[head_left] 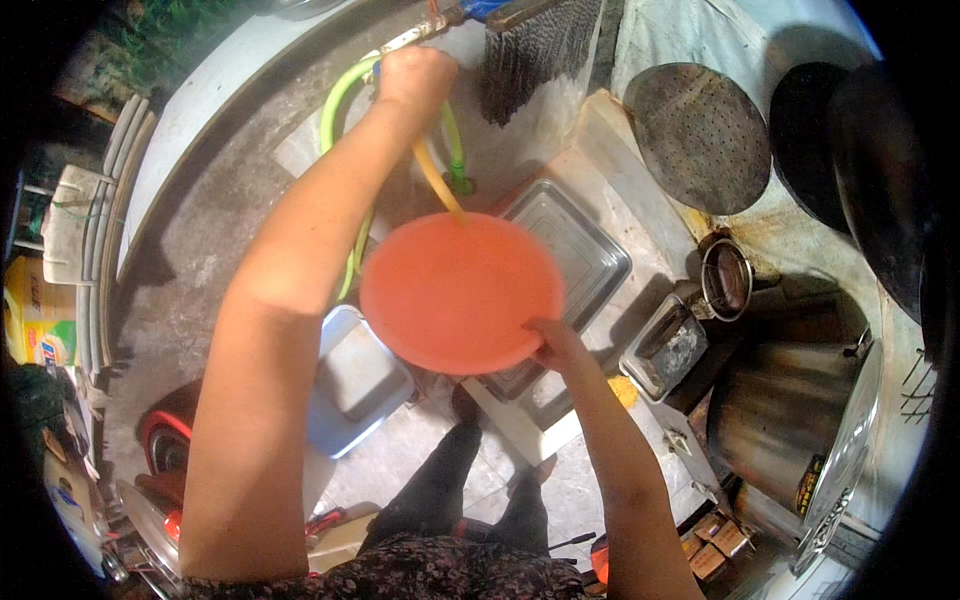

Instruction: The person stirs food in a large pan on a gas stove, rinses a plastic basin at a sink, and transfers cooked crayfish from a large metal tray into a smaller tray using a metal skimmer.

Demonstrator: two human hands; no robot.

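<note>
My right hand (pixel 552 343) grips the near right rim of a round orange-red plastic basin (pixel 455 295), thumb over the edge. The basin is held out in front of me and slightly blurred. My left arm reaches far forward, and my left hand (pixel 418 78) is closed beside a white pipe (pixel 405 38); what its fingers hold is hidden. A yellow hose (pixel 436 182) runs down from below that hand to the basin's far rim. Around the hand loops a light green hose (pixel 333 105).
Beyond the basin lies a clear rectangular tray (pixel 590 235); a light blue tub (pixel 328 430) stands to its left. A large metal pot (pixel 770 410), a strainer (pixel 727 280) and a small metal tray (pixel 665 345) are at right. Round dark pans (pixel 700 140) hang on the wall.
</note>
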